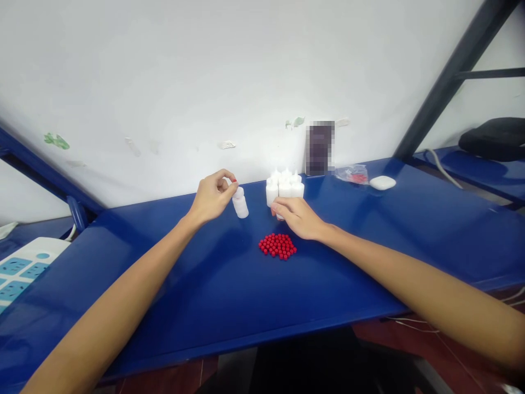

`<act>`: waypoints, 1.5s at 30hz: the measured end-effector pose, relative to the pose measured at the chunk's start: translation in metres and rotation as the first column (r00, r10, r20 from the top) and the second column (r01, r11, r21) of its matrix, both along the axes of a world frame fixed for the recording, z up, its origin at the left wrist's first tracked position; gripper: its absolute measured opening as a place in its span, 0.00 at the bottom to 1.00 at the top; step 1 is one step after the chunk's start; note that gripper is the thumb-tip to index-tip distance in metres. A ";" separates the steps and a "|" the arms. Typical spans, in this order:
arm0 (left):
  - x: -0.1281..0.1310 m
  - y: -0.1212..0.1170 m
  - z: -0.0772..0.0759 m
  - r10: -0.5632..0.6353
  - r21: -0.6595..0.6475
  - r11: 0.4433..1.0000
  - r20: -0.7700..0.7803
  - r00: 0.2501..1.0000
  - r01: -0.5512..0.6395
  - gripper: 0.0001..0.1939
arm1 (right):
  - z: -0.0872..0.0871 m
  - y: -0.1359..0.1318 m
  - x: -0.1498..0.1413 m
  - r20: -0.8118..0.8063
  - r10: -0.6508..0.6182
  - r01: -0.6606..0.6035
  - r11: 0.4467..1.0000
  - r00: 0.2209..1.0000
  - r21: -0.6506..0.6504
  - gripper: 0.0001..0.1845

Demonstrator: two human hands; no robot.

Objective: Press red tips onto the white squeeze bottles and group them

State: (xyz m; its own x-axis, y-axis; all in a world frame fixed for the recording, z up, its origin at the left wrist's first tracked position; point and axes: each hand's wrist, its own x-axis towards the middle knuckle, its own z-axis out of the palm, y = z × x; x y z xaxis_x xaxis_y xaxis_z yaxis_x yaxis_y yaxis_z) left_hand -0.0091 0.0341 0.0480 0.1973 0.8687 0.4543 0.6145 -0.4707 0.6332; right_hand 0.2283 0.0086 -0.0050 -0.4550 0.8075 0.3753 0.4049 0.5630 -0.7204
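Near the wall, my left hand (213, 194) has its thumb and index finger closed at the top of a small white plastic bottle (241, 207). A speck of red, apparently a small cap, shows at those fingertips. My right hand (298, 215) is closed with its fingertips at the front of a group of white bottles with pointed nozzles (290, 189). It grips one of these bottles, mostly covered by the fingers. In front of the group lies a pile of small red caps (278, 245) on the blue tabletop (254, 301).
A dark, pixelated upright object (320, 148) leans on the wall behind the bottles. To its right are a clear plastic bag with red pieces (353, 174) and a white rounded object (383, 183). A white power strip (41, 249) lies at far left. Blue metal posts (447, 76) flank the table.
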 end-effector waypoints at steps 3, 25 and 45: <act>-0.002 -0.002 -0.006 0.001 -0.016 1.000 -0.013 1.000 -0.001 0.07 | 0.000 0.000 0.000 0.013 -0.002 0.002 1.000 1.000 -0.005 0.22; -0.018 -0.025 -0.004 0.191 0.401 0.914 -0.291 0.937 -0.061 0.07 | 0.000 0.002 0.003 0.110 -0.085 0.088 0.996 0.990 -0.024 0.23; 0.017 -0.050 -0.055 -0.366 0.111 0.884 -0.440 0.820 0.454 0.12 | 0.000 0.000 0.001 0.026 -0.089 0.089 0.996 0.996 -0.006 0.27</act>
